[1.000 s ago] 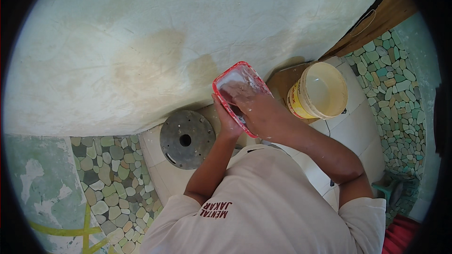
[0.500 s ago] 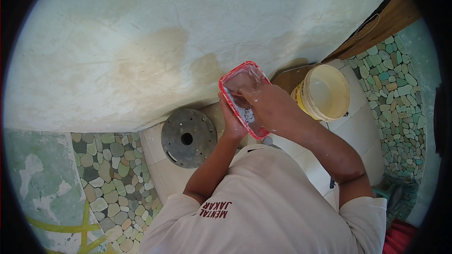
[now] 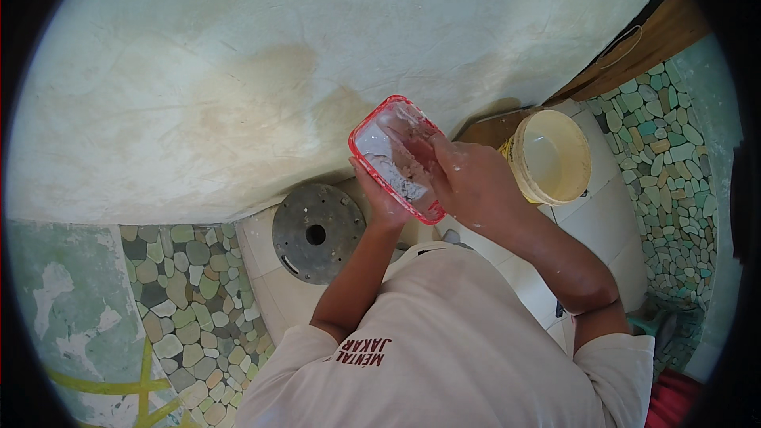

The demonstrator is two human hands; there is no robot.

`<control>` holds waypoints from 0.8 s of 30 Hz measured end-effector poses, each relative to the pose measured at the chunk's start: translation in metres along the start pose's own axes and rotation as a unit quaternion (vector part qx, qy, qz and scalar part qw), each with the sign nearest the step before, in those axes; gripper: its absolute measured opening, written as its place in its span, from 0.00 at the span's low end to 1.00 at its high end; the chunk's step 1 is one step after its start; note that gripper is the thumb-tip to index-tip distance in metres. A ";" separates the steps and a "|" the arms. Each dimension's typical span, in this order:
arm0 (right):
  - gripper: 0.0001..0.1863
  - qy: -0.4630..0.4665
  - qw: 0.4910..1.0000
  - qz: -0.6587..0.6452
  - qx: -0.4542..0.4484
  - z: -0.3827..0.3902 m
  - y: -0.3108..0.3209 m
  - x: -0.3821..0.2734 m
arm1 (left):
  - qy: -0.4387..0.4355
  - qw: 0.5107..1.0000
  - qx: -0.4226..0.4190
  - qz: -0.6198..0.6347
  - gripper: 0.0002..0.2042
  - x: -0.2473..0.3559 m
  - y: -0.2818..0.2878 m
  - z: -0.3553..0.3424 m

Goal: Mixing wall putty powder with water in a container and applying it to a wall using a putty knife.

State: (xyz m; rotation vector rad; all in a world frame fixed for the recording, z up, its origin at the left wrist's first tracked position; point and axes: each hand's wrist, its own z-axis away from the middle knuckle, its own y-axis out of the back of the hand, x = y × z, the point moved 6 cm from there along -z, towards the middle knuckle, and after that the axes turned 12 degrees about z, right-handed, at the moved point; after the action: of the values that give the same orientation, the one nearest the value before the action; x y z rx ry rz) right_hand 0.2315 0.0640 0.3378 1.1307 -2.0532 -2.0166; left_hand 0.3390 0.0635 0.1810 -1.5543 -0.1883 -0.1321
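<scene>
My left hand grips a plastic tub with a red rim from its left side and below, the fingers wrapped round the wall. The tub is tilted and holds a greyish-white paste, heaped along the left side and smeared on the far walls. My right hand reaches over the tub's right edge, its fingers closed and dipping inside. Whatever they hold, if anything, is hidden by the hand and the tub. Spots of paste stick to the right hand and wrist.
A pale wall with damp-looking brown patches rises ahead. To the right stands a yellowish bucket with cloudy liquid. A grey round slab with a central hole lies at left on the tiles. Pebble flooring borders the left side.
The tub has shifted slightly left and away from me. My right hand has moved back toward the right side of the tub, and more of the paste shows.
</scene>
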 end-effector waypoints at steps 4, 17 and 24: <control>0.07 -0.027 0.997 0.015 -0.065 -0.001 -0.017 0.002 | -0.043 0.997 -0.004 -0.056 0.44 0.005 -0.014 -0.001; 0.11 -0.106 0.927 -0.359 0.031 0.003 -0.026 0.011 | -0.095 0.989 0.010 -0.113 0.41 0.016 -0.006 -0.002; 0.12 -0.036 0.968 -0.249 -0.002 0.001 -0.021 0.010 | -0.096 0.986 0.033 -0.129 0.39 0.016 0.000 -0.006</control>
State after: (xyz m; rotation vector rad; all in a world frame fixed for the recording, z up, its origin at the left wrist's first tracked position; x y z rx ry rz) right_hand 0.2334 0.0622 0.3150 1.7397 -1.9346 -2.2900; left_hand 0.3545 0.0581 0.1843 -1.4703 -0.5427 -0.1779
